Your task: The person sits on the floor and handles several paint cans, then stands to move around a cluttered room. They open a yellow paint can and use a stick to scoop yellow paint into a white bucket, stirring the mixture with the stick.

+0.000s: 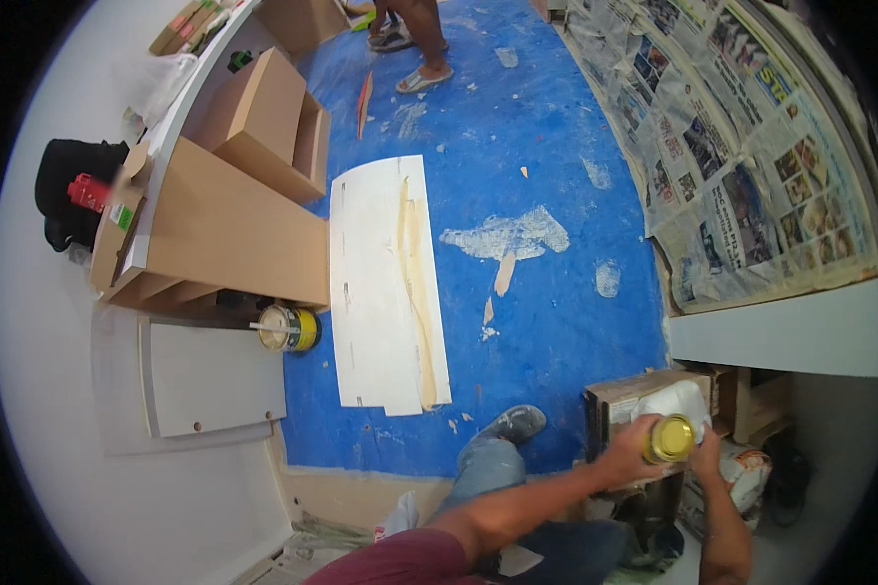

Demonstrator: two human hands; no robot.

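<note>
A small tin with a gold-coloured lid (670, 439) is gripped by my left hand (632, 454), its fingers wrapped around the side. My right hand (708, 458) is at the tin's right side, close against a crumpled white plastic or cloth bundle (675, 402). Its fingers are partly hidden, so I cannot make out what it grips. Just beyond and below both hands stands an open-looking cardboard box (610, 398).
A white panel (371, 283) with a tan streak lies on the blue floor sheet (546, 331). Left of it stand an open paint can (288, 329) and brown cabinet units (234, 219). Newspaper (741, 185) covers the right side. Another person's legs (425, 44) show at the far end.
</note>
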